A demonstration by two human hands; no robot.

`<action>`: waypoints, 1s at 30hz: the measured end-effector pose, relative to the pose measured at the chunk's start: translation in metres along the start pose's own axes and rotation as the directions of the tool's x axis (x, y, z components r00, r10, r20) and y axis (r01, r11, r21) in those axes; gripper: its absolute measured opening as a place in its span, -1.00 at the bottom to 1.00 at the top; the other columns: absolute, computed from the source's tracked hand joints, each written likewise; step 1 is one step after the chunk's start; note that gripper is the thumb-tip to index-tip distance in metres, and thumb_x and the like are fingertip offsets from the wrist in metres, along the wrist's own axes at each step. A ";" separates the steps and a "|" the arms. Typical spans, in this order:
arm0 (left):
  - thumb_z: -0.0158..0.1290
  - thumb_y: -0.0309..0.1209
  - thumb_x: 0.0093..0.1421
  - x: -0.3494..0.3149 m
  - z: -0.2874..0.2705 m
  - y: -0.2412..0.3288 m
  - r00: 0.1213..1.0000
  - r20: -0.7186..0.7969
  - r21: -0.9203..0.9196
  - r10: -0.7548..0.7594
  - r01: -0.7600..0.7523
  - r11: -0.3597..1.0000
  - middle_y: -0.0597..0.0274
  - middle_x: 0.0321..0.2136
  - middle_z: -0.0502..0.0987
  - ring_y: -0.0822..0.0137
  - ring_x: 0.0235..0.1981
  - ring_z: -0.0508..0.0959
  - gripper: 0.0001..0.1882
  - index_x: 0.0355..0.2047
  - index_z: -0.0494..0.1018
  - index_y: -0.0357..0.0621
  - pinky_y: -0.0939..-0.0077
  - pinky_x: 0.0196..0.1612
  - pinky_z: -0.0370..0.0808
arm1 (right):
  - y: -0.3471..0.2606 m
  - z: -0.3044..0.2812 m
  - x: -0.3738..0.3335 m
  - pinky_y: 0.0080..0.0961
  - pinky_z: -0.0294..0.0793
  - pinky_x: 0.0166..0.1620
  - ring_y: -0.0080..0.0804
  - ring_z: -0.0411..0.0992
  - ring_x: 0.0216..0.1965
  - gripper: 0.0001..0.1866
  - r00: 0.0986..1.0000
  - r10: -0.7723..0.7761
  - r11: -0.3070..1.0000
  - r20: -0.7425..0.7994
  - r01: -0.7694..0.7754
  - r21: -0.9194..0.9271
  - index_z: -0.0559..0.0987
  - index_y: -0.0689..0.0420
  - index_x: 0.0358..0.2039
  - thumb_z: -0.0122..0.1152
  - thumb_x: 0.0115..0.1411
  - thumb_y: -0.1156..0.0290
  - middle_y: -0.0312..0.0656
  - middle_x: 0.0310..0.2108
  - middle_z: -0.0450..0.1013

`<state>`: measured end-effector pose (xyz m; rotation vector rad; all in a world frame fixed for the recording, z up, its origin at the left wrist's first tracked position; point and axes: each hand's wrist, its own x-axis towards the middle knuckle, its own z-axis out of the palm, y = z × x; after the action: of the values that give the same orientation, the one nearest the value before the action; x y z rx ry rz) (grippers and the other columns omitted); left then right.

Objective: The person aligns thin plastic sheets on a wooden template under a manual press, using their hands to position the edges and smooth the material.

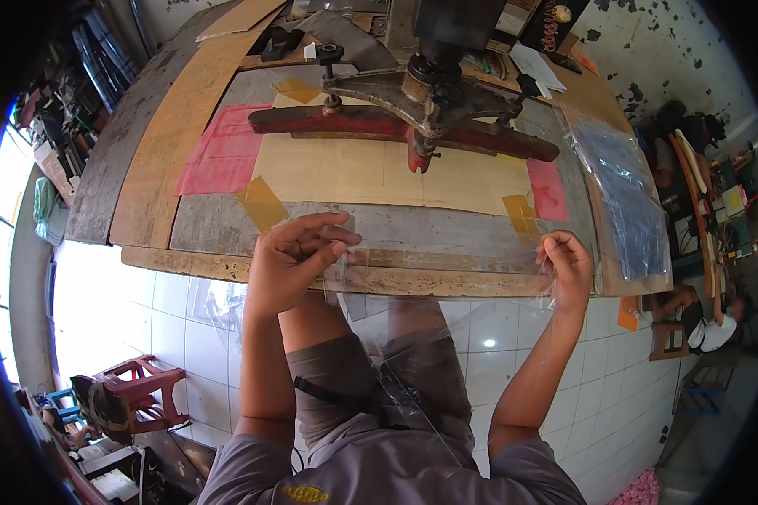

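Observation:
A thin clear plastic sheet (451,265) spans the space between my hands, over the near edge of the worktable. My left hand (290,261) grips its left part, thumb and fingers closed around the film. At the other end, my right hand (568,268) pinches the sheet near its right corner. Through the film I see the wooden table edge and, below it, my legs. Just beyond my hands lies a cream board (345,172), held down with tan tape (263,204) at its corners. Pink sheets (219,151) flank it.
Above the board stands a press head with a red metal bar (345,121). A stack of clear plastic sheets (619,206) lies on the table's right side. Papers and tools crowd the back. A red stool (147,391) stands on the tiled floor at left; another person (716,332) sits far right.

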<state>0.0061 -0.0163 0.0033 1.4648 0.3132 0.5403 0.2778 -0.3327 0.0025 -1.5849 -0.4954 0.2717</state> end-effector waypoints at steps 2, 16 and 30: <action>0.19 -0.69 0.31 0.000 0.000 0.001 1.000 -0.006 0.013 -0.018 0.019 1.000 -0.02 -0.16 0.74 0.41 -0.15 0.72 -0.60 0.16 0.52 -0.38 0.63 -0.14 0.61 | 0.000 0.000 0.000 -0.66 0.31 -0.37 -0.63 0.45 -0.43 -0.84 1.000 -0.001 1.000 0.002 0.001 -0.007 0.66 0.18 -0.24 0.38 0.33 0.34 -0.30 -0.40 0.59; 0.18 -0.67 0.33 -0.001 -0.002 0.003 1.000 0.010 -0.026 -0.010 0.011 1.000 -0.01 -0.17 0.74 0.45 -0.16 0.72 -0.60 0.17 0.49 -0.40 0.67 -0.15 0.59 | 0.001 -0.001 0.001 -0.67 0.30 -0.38 -0.63 0.45 -0.44 -0.85 1.000 0.003 1.000 0.013 -0.003 0.010 0.65 0.19 -0.24 0.38 0.33 0.36 -0.30 -0.40 0.58; 0.22 -0.65 0.31 0.000 0.004 0.000 0.986 -0.127 0.143 0.104 -0.086 0.986 0.17 -0.27 0.70 0.56 -0.32 0.65 -0.59 0.16 0.48 -0.36 0.70 -0.26 0.53 | 0.000 0.001 -0.007 -0.67 0.34 -0.31 -0.64 0.45 -0.39 -0.80 0.999 -0.041 0.998 0.028 0.040 0.040 0.66 0.20 -0.15 0.37 0.34 0.34 -0.33 -0.37 0.56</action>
<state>0.0085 -0.0196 0.0033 1.5853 0.3939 0.7076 0.2710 -0.3347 0.0017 -1.5326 -0.5403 0.2724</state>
